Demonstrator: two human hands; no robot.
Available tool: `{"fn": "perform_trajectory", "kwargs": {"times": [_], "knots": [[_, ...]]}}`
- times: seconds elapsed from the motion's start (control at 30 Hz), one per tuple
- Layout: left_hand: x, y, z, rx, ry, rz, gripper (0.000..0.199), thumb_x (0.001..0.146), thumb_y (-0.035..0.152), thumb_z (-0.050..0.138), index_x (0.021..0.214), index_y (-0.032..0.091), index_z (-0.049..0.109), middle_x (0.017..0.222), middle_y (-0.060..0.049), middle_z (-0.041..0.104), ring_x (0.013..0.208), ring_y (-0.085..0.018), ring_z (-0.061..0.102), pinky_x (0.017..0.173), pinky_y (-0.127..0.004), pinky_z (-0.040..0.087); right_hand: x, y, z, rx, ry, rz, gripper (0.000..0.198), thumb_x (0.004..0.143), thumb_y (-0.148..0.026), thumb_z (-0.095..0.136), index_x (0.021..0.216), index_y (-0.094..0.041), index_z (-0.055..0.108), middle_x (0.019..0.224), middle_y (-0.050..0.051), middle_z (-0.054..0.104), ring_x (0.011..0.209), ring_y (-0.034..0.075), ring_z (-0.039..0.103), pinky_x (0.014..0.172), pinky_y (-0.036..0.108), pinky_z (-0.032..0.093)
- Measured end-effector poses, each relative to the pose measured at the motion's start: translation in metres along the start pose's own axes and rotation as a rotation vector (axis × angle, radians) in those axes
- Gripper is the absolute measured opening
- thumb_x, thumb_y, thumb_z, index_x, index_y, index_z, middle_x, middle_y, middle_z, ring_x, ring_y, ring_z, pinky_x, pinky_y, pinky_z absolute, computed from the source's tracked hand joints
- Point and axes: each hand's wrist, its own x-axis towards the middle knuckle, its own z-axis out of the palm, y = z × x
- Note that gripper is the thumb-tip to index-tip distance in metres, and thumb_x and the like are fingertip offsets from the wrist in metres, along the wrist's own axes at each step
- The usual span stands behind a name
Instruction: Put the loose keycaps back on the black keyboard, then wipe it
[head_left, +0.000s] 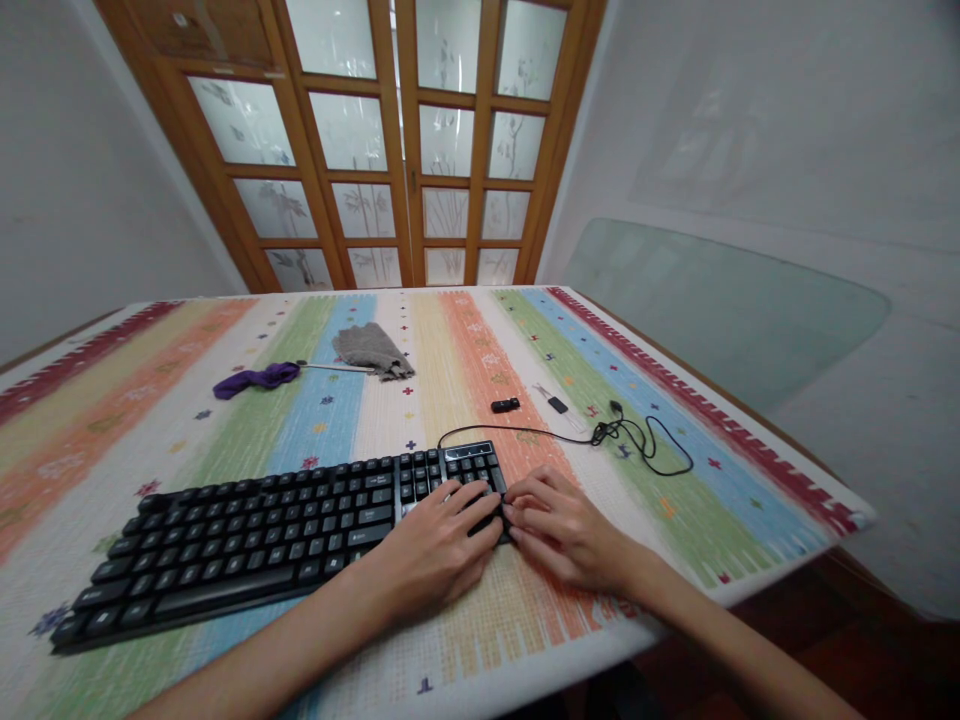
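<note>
A black keyboard (255,540) lies aslant on the striped tablecloth. Over the number pad at its right end rests my left hand (439,540), fingers stretched across the keys and thumb out of sight. My right hand (562,525) is at the keyboard's right edge, its bent fingertips drawn together against the side near the lower corner. Whether a small part sits between those fingertips is hidden. From the keyboard's back edge a thin black cable (649,455) runs right and ends in a loose coil with a plug.
Beyond the keyboard lie a small black object (505,405) and a flat black rectangular piece (557,404). Farther left are a grey cloth (371,348), a thin pale rod (337,367) and a purple cloth item (256,380). Wooden glass doors (409,180) stand behind the table.
</note>
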Motion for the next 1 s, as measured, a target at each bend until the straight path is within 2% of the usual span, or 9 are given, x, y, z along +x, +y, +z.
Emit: {"fn": "perform_trajectory", "kwargs": {"times": [0.3, 0.4, 0.5, 0.7, 0.8, 1.0], "knots": [[0.0, 0.0, -0.009, -0.049, 0.046, 0.002, 0.022, 0.097, 0.02, 0.049, 0.114, 0.015, 0.063, 0.12, -0.013, 0.066, 0.122, -0.028, 0.055, 0.1, -0.045, 0.047, 0.005, 0.004, -0.011, 0.072, -0.044, 0.001, 0.014, 0.095, -0.023, 0.057, 0.101, -0.019, 0.069, 0.1, 0.009, 0.068, 0.095, 0.023, 0.058, 0.086, 0.042, 0.05], [-0.004, -0.004, -0.015, -0.06, 0.035, -0.005, 0.025, 0.096, 0.02, 0.051, 0.117, 0.015, 0.063, 0.121, -0.012, 0.066, 0.122, -0.029, 0.055, 0.1, -0.045, 0.047, 0.014, 0.024, -0.018, 0.102, 0.03, 0.01, 0.014, 0.095, -0.023, 0.057, 0.101, -0.02, 0.07, 0.1, 0.007, 0.069, 0.094, 0.021, 0.059, 0.086, 0.041, 0.05], [-0.01, -0.008, -0.019, -0.061, 0.024, -0.035, 0.026, 0.096, 0.02, 0.051, 0.12, 0.016, 0.063, 0.121, -0.012, 0.067, 0.123, -0.03, 0.055, 0.1, -0.048, 0.048, 0.028, 0.058, -0.021, 0.009, 0.114, 0.089, 0.015, 0.096, -0.023, 0.056, 0.101, -0.021, 0.07, 0.104, 0.009, 0.07, 0.098, 0.023, 0.06, 0.088, 0.043, 0.049], [-0.024, -0.012, -0.023, -0.061, 0.033, -0.073, 0.026, 0.095, 0.019, 0.053, 0.119, 0.014, 0.063, 0.122, -0.012, 0.067, 0.121, -0.03, 0.056, 0.098, -0.049, 0.05, 0.054, 0.125, -0.013, -0.123, 0.073, 0.235, 0.019, 0.092, -0.027, 0.059, 0.106, -0.02, 0.069, 0.108, 0.01, 0.073, 0.1, 0.027, 0.063, 0.093, 0.047, 0.045], [-0.029, -0.012, -0.025, -0.062, 0.062, -0.097, 0.026, 0.096, 0.02, 0.053, 0.119, 0.014, 0.063, 0.124, -0.013, 0.066, 0.122, -0.03, 0.056, 0.098, -0.05, 0.051, 0.063, 0.138, -0.005, -0.125, 0.046, 0.241, 0.019, 0.09, -0.026, 0.061, 0.104, -0.019, 0.071, 0.105, 0.01, 0.074, 0.097, 0.028, 0.062, 0.09, 0.046, 0.044], [-0.032, -0.013, -0.027, -0.081, 0.12, -0.113, 0.029, 0.097, 0.021, 0.053, 0.123, 0.012, 0.062, 0.125, -0.014, 0.065, 0.123, -0.03, 0.055, 0.099, -0.05, 0.052, 0.073, 0.139, 0.008, -0.08, 0.001, 0.209, 0.013, 0.089, -0.018, 0.06, 0.094, -0.019, 0.073, 0.095, 0.007, 0.077, 0.086, 0.022, 0.063, 0.089, 0.042, 0.041]]}}
